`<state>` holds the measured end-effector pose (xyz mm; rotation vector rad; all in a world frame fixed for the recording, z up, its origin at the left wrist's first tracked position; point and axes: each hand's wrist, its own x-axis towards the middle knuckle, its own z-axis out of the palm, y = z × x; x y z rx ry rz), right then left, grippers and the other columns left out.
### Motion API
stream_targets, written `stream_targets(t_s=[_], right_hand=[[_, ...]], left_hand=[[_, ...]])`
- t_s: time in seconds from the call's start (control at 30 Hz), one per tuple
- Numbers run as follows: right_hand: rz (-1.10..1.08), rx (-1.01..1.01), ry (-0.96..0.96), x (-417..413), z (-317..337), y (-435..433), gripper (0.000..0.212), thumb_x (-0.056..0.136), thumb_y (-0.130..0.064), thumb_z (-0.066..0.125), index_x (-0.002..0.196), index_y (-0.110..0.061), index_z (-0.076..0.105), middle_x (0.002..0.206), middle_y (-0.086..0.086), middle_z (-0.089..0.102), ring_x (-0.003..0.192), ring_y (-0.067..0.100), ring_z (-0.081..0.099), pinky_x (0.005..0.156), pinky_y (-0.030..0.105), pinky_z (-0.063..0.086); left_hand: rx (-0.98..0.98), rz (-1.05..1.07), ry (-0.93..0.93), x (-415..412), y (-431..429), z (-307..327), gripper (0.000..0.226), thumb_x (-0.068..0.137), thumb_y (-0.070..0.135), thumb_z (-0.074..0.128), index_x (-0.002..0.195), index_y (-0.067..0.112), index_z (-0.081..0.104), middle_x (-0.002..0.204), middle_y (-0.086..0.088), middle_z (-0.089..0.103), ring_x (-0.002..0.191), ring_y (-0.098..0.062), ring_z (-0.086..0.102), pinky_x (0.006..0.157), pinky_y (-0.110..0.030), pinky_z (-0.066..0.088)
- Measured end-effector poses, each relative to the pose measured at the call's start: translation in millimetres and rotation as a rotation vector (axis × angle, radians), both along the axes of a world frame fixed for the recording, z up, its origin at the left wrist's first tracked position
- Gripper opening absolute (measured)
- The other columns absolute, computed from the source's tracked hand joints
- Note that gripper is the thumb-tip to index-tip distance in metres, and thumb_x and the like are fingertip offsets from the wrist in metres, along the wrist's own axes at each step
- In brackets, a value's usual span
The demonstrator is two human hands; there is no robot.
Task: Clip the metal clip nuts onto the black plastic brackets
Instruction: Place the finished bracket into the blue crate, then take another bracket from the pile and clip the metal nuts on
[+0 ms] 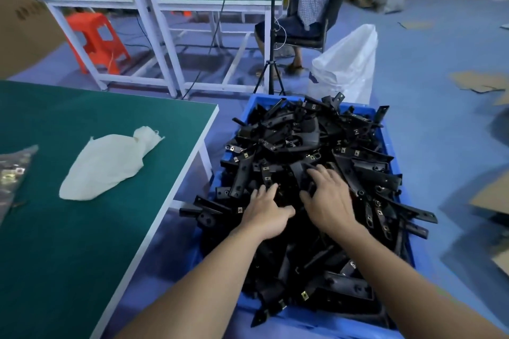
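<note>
My left hand (265, 210) and right hand (329, 202), fingers spread and holding nothing, press on the black plastic brackets (289, 146) heaped in the blue crate (387, 132). Step, I judge: picking stock. Next: grip one bracket, lift it clear.

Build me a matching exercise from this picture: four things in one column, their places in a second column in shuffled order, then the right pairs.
Things
1. black plastic brackets
2. white cloth bag
3. orange stool
4. white sack

Places
A. on the floor behind the blue crate
B. heaped inside the blue crate
C. lying on the green table
D. on the floor by the far workbench

Pairs: 1-B, 2-C, 3-D, 4-A
</note>
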<state>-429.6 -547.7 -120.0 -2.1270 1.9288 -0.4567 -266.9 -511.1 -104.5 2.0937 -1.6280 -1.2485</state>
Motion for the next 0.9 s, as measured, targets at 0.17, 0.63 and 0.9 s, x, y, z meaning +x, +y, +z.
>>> stream_targets(t_s=[0.17,0.63,0.9], right_hand=[[-0.008,0.233,-0.079,20.2,-27.2,17.9,0.059,0.104,-0.040,0.042,0.155,-0.012,0.038,0.161,0.007,0.039,0.151,0.027,0.026,0.123,0.045,0.020],[0.006,0.179,-0.747,155.3,84.9,42.9,0.030,0.090,-0.017,0.060,0.115,-0.025,0.075,0.109,-0.006,0.076,0.107,0.013,0.068,0.098,0.028,0.050],[0.123,0.057,-1.016,252.0,165.9,84.7,0.025,0.085,-0.013,0.060,0.075,-0.032,0.072,0.079,-0.014,0.074,0.083,0.006,0.071,0.083,0.035,0.060]], left_hand=[[0.086,-0.057,0.004,-5.8,21.4,-27.5,0.071,0.099,0.046,0.050,0.162,0.035,0.021,0.172,0.001,0.009,0.159,-0.021,0.006,0.123,-0.042,0.019],[-0.486,0.591,0.224,74.8,35.9,59.4,0.029,0.086,0.018,0.061,0.065,0.036,0.072,0.051,0.016,0.061,0.053,-0.004,0.053,0.044,-0.015,0.036],[-0.816,0.744,0.242,152.0,85.9,146.1,0.032,0.075,0.019,0.059,0.053,0.039,0.070,0.050,0.021,0.058,0.062,-0.005,0.054,0.061,-0.024,0.045]])
